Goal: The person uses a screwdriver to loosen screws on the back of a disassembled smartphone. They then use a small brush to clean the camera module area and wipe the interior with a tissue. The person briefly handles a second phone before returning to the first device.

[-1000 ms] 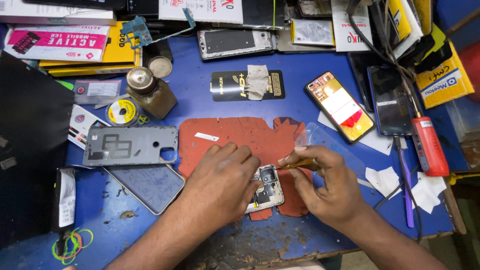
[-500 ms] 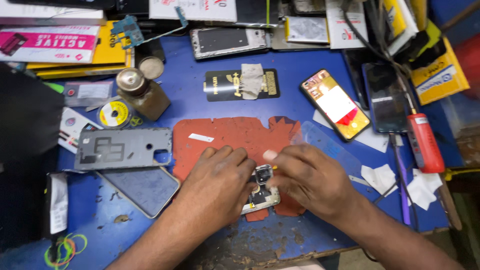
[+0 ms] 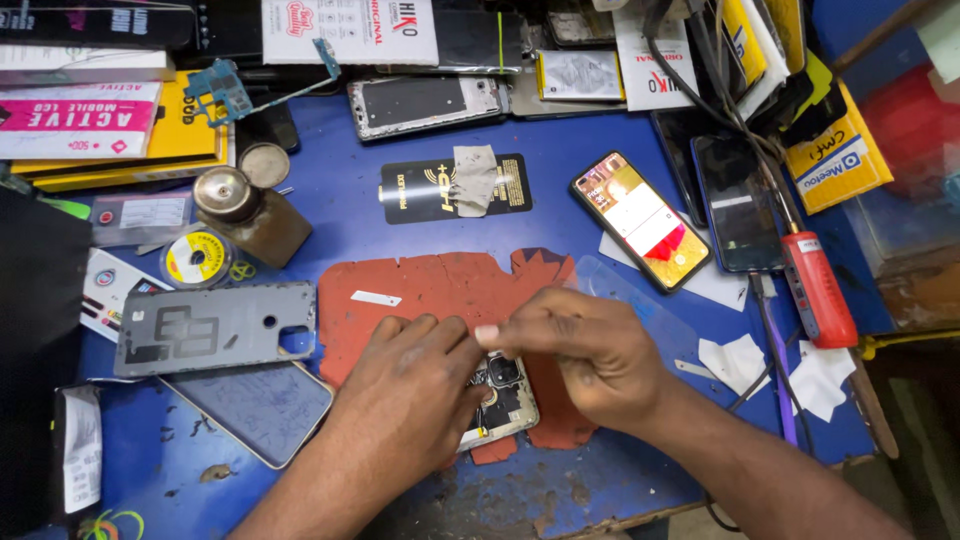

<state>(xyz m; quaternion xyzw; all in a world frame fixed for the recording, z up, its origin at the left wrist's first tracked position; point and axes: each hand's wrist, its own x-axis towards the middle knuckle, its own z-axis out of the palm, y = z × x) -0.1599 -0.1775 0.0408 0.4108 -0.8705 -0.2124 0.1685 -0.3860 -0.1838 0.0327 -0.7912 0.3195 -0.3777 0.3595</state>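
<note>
An opened phone (image 3: 505, 400) with its back removed lies on a torn red mat (image 3: 440, 285) on the blue table. Its camera module and inner parts show between my hands. My left hand (image 3: 410, 385) lies flat over the phone's left side and holds it down. My right hand (image 3: 585, 355) is curled over the phone's upper end, fingertips pressed together by the camera module and touching my left fingers. Whether anything small sits in those fingers is hidden.
A grey back cover (image 3: 215, 328) and a glass panel (image 3: 250, 408) lie left of the mat. A lit phone (image 3: 640, 220), a dark phone (image 3: 738, 205) and a red tool (image 3: 818, 290) are at the right. A brown bottle (image 3: 250, 210), solder reel (image 3: 197, 257), boxes and cables crowd the back.
One second ago my right hand held a thin yellowish tool over the phone. That tool is no longer visible, and the right hand has shifted left to meet my left fingers.
</note>
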